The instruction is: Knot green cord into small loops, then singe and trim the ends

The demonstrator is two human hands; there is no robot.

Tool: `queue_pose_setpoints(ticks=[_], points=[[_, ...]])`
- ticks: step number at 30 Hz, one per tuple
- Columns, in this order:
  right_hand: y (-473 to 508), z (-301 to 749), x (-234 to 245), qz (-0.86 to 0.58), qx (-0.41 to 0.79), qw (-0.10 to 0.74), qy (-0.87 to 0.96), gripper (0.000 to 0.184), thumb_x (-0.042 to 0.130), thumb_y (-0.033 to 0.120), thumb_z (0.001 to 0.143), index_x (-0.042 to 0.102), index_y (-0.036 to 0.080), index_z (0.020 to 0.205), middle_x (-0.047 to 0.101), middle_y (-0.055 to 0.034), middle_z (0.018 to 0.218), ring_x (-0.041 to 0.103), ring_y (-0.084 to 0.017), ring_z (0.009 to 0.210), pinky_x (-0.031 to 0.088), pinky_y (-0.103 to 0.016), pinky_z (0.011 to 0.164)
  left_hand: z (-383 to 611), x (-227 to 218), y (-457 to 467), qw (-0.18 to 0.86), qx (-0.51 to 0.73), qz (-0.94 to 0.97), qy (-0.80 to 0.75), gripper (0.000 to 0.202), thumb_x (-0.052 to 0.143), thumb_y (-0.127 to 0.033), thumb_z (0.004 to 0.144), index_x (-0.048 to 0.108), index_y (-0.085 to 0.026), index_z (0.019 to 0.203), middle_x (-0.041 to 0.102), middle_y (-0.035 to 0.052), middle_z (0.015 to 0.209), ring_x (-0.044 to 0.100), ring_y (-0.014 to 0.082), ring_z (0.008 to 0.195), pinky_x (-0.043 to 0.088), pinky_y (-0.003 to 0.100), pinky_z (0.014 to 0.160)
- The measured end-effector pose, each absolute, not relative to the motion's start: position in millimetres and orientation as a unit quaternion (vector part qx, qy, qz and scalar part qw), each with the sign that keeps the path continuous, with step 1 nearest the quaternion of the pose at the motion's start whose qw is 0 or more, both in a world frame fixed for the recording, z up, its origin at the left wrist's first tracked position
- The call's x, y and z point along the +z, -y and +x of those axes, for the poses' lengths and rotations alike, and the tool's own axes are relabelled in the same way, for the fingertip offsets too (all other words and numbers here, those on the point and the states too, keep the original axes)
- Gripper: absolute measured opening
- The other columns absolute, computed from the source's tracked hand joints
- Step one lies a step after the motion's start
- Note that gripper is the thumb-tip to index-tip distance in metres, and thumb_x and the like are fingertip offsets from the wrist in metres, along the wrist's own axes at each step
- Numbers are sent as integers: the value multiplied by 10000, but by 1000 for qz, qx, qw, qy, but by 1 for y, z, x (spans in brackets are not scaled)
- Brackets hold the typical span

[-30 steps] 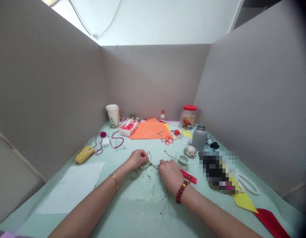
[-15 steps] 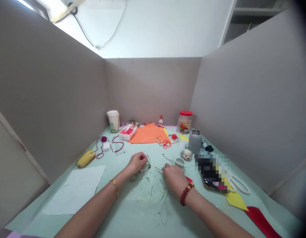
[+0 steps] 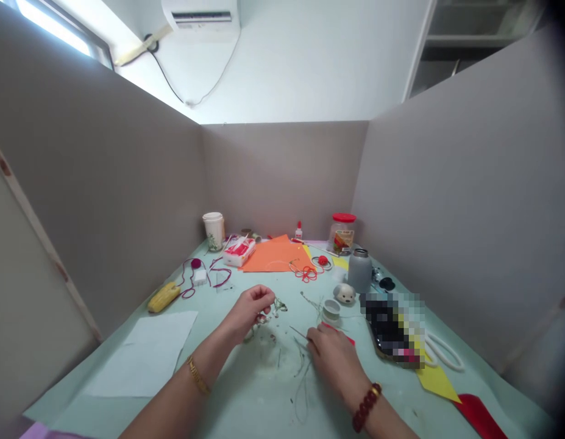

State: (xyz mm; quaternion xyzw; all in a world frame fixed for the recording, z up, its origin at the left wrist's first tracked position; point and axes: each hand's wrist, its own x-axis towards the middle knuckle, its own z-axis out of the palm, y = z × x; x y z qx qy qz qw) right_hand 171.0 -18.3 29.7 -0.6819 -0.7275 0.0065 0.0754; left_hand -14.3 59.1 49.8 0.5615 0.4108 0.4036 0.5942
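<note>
My left hand [image 3: 253, 310] is pinched on a slender strand with green and whitish bits [image 3: 280, 305], part of which hangs under the fingers. My right hand [image 3: 331, 350] rests near the table, closed round a thin pointed tool [image 3: 298, 333] whose tip points left; the fingers hide most of it. Between the hands lie small plant-like scraps [image 3: 273, 339] and loose thin green threads [image 3: 302, 378]. Just beyond my right hand stand a small round white container [image 3: 331, 310] and a red piece [image 3: 348, 337], partly covered by the hand.
A dog-face figure [image 3: 344, 294], grey bottle [image 3: 359, 271] and black phone-like object [image 3: 387, 335], partly pixelated, stand right. White paper [image 3: 145, 353] and a yellow corn-shaped item [image 3: 164, 297] lie left. Orange sheets [image 3: 268, 255], a tissue pack [image 3: 239, 251] and a red-lidded jar [image 3: 342, 235] are behind.
The view has tilted upward. My left hand has lifted the strand, which now shows more clearly off the fingertips. My right hand has shifted slightly right and nearer, uncovering more of the red piece.
</note>
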Motion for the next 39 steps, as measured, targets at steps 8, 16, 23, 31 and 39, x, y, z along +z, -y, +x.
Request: queue_pose_setpoints(ticks=[8,16,23,31,39], points=[[34,163,45,-599,144,326,717,229,416,213,888,631,188,815,641,-46,814,576,-179,764,392,-267,711,-6,53,-51,590,451,530,-409,329,692,-441,653,508,-178,727,436,-70,555,381,55,468,266,170,434],[28,155,39,-591,324,381,632,263,418,330,838,480,194,623,553,5,590,511,-137,536,383,-239,504,2,46,-44,569,463,558,-387,306,651,-450,711,502,-184,734,434,-68,523,392,68,453,324,187,452],[31,153,35,-544,525,411,510,231,481,400,767,517,173,747,555,28,602,487,-89,416,382,-190,373,5,41,-43,572,458,560,-386,318,651,-465,715,495,-190,738,422,-73,526,376,68,453,308,183,454],[37,155,42,-545,516,395,529,209,471,378,759,500,176,720,539,27,582,479,-86,427,377,-172,356,8,37,-44,572,478,542,-388,273,649,-417,733,508,-185,754,424,-73,559,374,57,463,286,170,443],[36,160,33,-568,456,397,559,210,424,342,814,519,175,730,545,17,598,481,-100,439,399,-189,369,10,38,-39,573,448,567,-386,262,592,-435,776,490,-194,772,455,-61,553,405,75,476,320,183,465]])
